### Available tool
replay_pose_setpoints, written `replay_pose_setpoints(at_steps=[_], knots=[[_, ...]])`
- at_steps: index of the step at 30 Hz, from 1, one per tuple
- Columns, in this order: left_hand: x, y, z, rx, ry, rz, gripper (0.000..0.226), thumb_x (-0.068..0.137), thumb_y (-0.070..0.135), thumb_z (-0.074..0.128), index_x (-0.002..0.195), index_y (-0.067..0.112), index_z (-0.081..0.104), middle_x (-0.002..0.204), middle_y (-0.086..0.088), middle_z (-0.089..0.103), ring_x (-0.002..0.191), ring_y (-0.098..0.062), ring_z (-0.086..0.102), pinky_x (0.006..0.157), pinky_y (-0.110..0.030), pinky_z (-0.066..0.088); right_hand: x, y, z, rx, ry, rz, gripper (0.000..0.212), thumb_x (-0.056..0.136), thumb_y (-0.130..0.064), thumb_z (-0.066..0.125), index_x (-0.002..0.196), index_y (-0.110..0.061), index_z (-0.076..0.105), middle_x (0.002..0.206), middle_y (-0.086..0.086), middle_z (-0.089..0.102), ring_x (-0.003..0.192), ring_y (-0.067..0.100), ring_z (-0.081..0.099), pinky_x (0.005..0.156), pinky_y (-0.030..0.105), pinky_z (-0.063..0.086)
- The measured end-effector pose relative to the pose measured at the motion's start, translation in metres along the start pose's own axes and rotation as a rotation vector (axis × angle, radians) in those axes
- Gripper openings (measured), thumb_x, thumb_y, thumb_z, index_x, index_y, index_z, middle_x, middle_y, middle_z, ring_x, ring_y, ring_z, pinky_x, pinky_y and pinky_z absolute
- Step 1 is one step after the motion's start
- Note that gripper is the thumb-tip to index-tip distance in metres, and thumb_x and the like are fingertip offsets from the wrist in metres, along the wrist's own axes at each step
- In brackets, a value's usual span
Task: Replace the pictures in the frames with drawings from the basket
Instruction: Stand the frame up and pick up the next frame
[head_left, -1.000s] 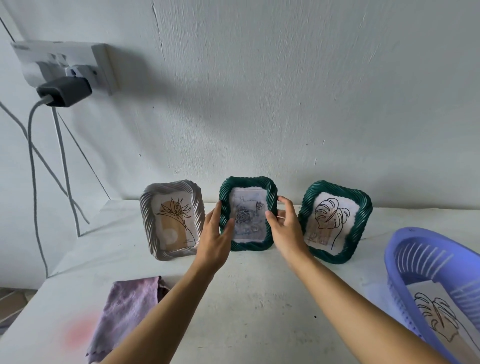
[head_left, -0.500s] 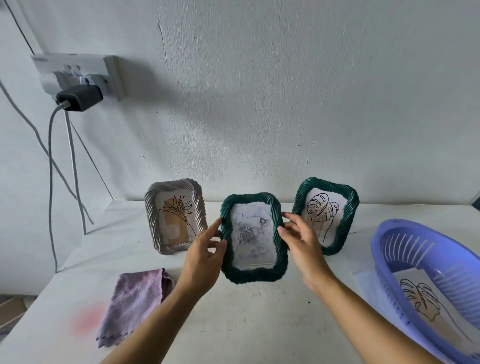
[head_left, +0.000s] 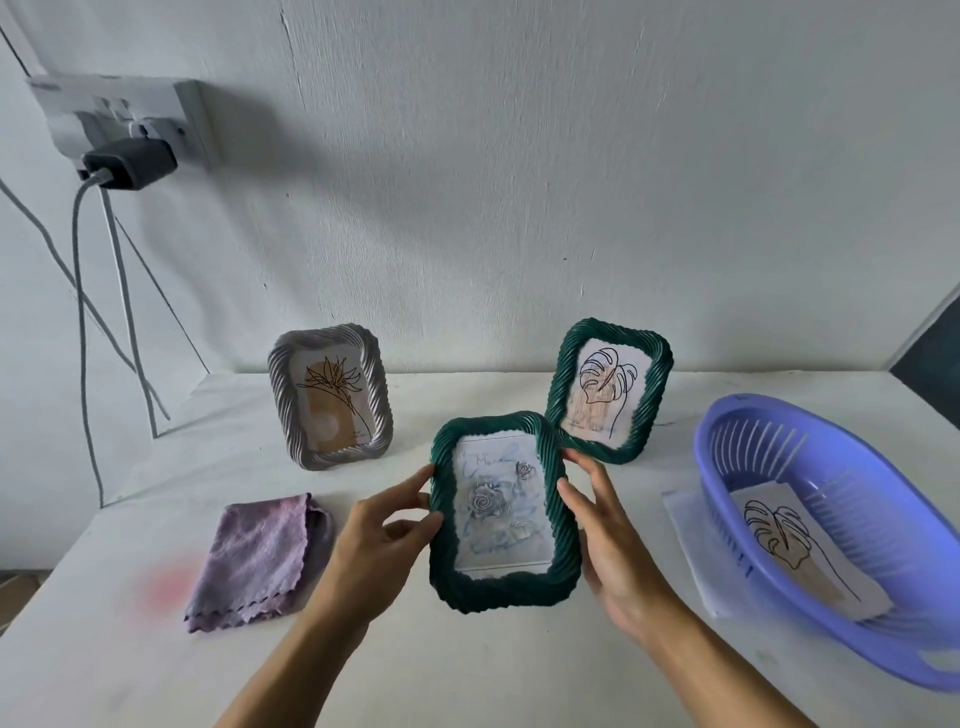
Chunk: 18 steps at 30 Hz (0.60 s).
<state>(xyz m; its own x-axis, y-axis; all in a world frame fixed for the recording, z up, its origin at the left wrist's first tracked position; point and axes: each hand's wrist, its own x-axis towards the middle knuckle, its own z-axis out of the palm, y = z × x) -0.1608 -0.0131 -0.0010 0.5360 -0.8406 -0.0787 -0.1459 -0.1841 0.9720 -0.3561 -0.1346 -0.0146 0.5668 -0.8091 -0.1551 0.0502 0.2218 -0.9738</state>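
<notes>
The dark green frame (head_left: 498, 592) with the blue rose picture (head_left: 496, 512) is held upright over the desk (head_left: 467, 675). The left hand (head_left: 382, 535) pinches its left edge and the right hand (head_left: 610, 545) grips its right. Behind it stand a grey frame (head_left: 330, 397) to the left and a second green frame (head_left: 608, 389) to the right. Further right sits a purple basket (head_left: 701, 457) holding a leaf drawing (head_left: 800, 545), and to the left lies a folded purple cloth (head_left: 260, 561).

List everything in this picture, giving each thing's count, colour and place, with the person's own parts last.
held frame: 1, dark green, front centre, between both hands
standing frame: 1, dark green, back, right of centre
grey frame: 1, pale grey, back left, standing
cloth: 1, lilac, folded, front left on table
basket: 1, violet-blue, right side
leaf drawing: 1, black lines on white, inside basket
paper sheet: 1, white, under basket's left edge
charger: 1, black, in wall socket, upper left
table: 1, white
left hand: 1, grips held frame's left edge
right hand: 1, grips its right edge
</notes>
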Motion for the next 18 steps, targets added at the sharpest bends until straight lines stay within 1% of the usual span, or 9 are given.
replay_pose_setpoints(at_steps=[4, 8, 11, 12, 13, 15, 16, 17, 18], knots=[[-0.008, 0.000, 0.005, 0.006, -0.009, -0.006, 0.047, 0.090, 0.012, 0.072, 0.123, 0.044, 0.063, 0.098, 0.005, 0.074, 0.073, -0.008, 0.070, 0.074, -0.027, 0.049, -0.009, 0.002, -0.009, -0.010, 0.006, -0.011, 0.032, 0.102, -0.033, 0.050, 0.133, -0.039, 0.051, 0.125, -0.007, 0.069, 0.118, 0.014, 0.064, 0.103, 0.041, 0.048], [-0.009, -0.011, 0.013, 0.079, -0.022, -0.001, 0.048, 0.088, 0.009, 0.074, 0.117, 0.045, 0.064, 0.095, 0.004, 0.075, 0.075, -0.018, 0.074, 0.075, -0.028, 0.054, -0.017, 0.007, -0.017, -0.032, 0.054, 0.022, 0.027, 0.100, -0.031, 0.055, 0.124, -0.044, 0.057, 0.118, -0.006, 0.072, 0.112, 0.018, 0.067, 0.091, 0.036, 0.053], [-0.007, -0.032, 0.024, 0.175, -0.059, -0.007, 0.048, 0.088, 0.009, 0.073, 0.118, 0.045, 0.063, 0.094, 0.008, 0.076, 0.074, -0.015, 0.074, 0.082, -0.039, 0.059, -0.019, 0.016, -0.024, -0.156, 0.128, -0.003, 0.025, 0.099, -0.033, 0.059, 0.118, -0.049, 0.059, 0.106, 0.003, 0.074, 0.106, 0.029, 0.066, 0.100, 0.046, 0.050], [-0.006, -0.039, 0.029, 0.221, -0.079, 0.000, 0.046, 0.089, 0.012, 0.073, 0.122, 0.043, 0.063, 0.095, 0.011, 0.076, 0.074, -0.010, 0.073, 0.082, -0.035, 0.059, -0.020, 0.015, -0.024, -0.183, 0.144, -0.018, 0.025, 0.098, -0.033, 0.060, 0.116, -0.050, 0.060, 0.104, 0.007, 0.074, 0.105, 0.032, 0.065, 0.099, 0.044, 0.049], [-0.006, -0.044, 0.034, 0.284, -0.091, 0.013, 0.044, 0.090, 0.016, 0.072, 0.125, 0.040, 0.063, 0.098, 0.014, 0.075, 0.075, -0.004, 0.070, 0.080, -0.026, 0.057, -0.020, 0.014, -0.025, -0.202, 0.150, -0.031, 0.024, 0.098, -0.033, 0.060, 0.114, -0.051, 0.060, 0.103, 0.012, 0.073, 0.105, 0.034, 0.063, 0.098, 0.042, 0.049], [-0.006, -0.051, 0.043, 0.411, -0.075, 0.070, 0.039, 0.089, 0.022, 0.073, 0.126, 0.033, 0.066, 0.102, 0.019, 0.071, 0.077, 0.001, 0.064, 0.073, -0.008, 0.047, -0.019, 0.008, -0.025, -0.247, 0.142, -0.043, 0.023, 0.098, -0.035, 0.060, 0.113, -0.052, 0.059, 0.107, 0.024, 0.066, 0.106, 0.040, 0.058, 0.098, 0.047, 0.048], [-0.006, -0.055, 0.048, 0.454, -0.062, 0.106, 0.037, 0.088, 0.024, 0.074, 0.124, 0.030, 0.068, 0.102, 0.019, 0.069, 0.078, 0.001, 0.060, 0.071, -0.006, 0.042, -0.017, 0.006, -0.025, -0.275, 0.137, -0.043, 0.022, 0.098, -0.036, 0.060, 0.113, -0.052, 0.058, 0.107, 0.028, 0.063, 0.104, 0.043, 0.056, 0.097, 0.050, 0.047], [-0.006, -0.057, 0.051, 0.484, -0.057, 0.132, 0.037, 0.087, 0.025, 0.075, 0.124, 0.028, 0.068, 0.102, 0.019, 0.068, 0.077, 0.001, 0.058, 0.071, -0.005, 0.040, -0.015, 0.005, -0.025, -0.304, 0.136, -0.046, 0.023, 0.098, -0.035, 0.060, 0.113, -0.052, 0.058, 0.102, 0.030, 0.062, 0.097, 0.045, 0.055, 0.091, 0.051, 0.048], [-0.006, -0.059, 0.055, 0.503, -0.057, 0.149, 0.038, 0.087, 0.026, 0.076, 0.124, 0.028, 0.069, 0.102, 0.018, 0.068, 0.077, 0.001, 0.056, 0.073, -0.005, 0.038, -0.013, 0.004, -0.026, -0.334, 0.136, -0.054, 0.023, 0.098, -0.034, 0.060, 0.113, -0.051, 0.058, 0.091, 0.028, 0.063, 0.085, 0.044, 0.054, 0.079, 0.048, 0.049]])
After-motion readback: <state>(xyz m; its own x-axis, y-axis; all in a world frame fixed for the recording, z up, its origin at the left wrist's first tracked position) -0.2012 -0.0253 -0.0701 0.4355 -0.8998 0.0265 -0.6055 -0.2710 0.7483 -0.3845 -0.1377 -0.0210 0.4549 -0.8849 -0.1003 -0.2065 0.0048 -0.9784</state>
